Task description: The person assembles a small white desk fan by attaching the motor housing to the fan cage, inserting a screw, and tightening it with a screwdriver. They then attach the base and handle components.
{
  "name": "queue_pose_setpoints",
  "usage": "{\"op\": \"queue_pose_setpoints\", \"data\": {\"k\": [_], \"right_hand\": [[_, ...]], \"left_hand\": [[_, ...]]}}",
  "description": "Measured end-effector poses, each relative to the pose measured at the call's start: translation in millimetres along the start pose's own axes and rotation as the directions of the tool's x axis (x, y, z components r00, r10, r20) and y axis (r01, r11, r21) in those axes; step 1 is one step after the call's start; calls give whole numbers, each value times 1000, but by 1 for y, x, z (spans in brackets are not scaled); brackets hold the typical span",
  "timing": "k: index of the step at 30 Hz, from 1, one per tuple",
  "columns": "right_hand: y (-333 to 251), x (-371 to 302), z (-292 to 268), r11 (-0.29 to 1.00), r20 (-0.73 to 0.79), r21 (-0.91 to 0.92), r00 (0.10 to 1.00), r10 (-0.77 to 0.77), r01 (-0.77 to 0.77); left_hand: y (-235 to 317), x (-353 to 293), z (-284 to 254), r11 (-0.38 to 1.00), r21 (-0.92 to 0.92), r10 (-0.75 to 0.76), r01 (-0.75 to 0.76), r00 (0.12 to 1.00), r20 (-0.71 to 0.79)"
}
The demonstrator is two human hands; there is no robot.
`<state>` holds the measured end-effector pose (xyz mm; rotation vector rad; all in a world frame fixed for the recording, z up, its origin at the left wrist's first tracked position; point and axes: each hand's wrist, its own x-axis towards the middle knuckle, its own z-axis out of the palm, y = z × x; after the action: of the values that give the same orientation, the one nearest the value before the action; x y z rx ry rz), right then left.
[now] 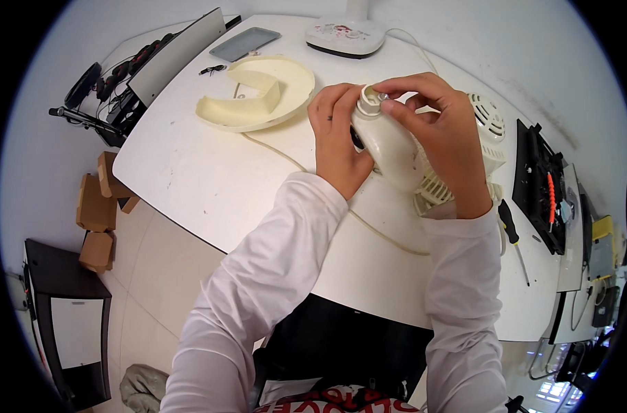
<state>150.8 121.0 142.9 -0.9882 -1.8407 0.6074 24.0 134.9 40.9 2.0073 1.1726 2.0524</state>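
Note:
My left hand [337,134] is closed around a glossy cream plastic housing [394,157], which is tilted with its round neck upward. The fingers wrap behind the neck and the thumb lies along the near side. At the rim of the neck, my right hand [441,127] pinches with thumb and forefinger. A small shiny piece [382,97] shows by those fingertips, too small to name. Its other fingers are curled. Below my right hand lies a slotted cream part [434,191], partly hidden by the wrist. A round vented cream cover [487,118] sits just beyond it.
On the white table [196,179] are a pale yellow round shell with a cutout [296,76], a cream cord [272,149], a grey tray [246,44] and a white appliance base [346,37]. At right lie a screwdriver [509,224] and a black tool case [534,186].

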Motion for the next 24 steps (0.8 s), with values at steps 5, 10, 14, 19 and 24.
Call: {"op": "queue_pose_setpoints", "data": {"k": [5, 10, 14, 19, 24], "right_hand": [[5, 3, -6, 985, 86, 149, 994, 69, -82], [4, 2, -7, 980, 125, 168, 988, 89, -109], [3, 1, -7, 976, 134, 183, 986, 98, -122], [3, 1, -12, 978, 156, 173, 984, 90, -117], [-13, -3, -20, 975, 237, 156, 964, 116, -156]], "left_hand": [[-5, 1, -2, 988, 120, 91, -96, 995, 43], [-6, -1, -1, 986, 127, 97, -105, 993, 62], [-7, -2, 0, 987, 115, 107, -112, 993, 49], [-4, 1, -1, 983, 121, 133, -138, 990, 53], [-1, 2, -4, 975, 68, 212, -212, 977, 9]]}}
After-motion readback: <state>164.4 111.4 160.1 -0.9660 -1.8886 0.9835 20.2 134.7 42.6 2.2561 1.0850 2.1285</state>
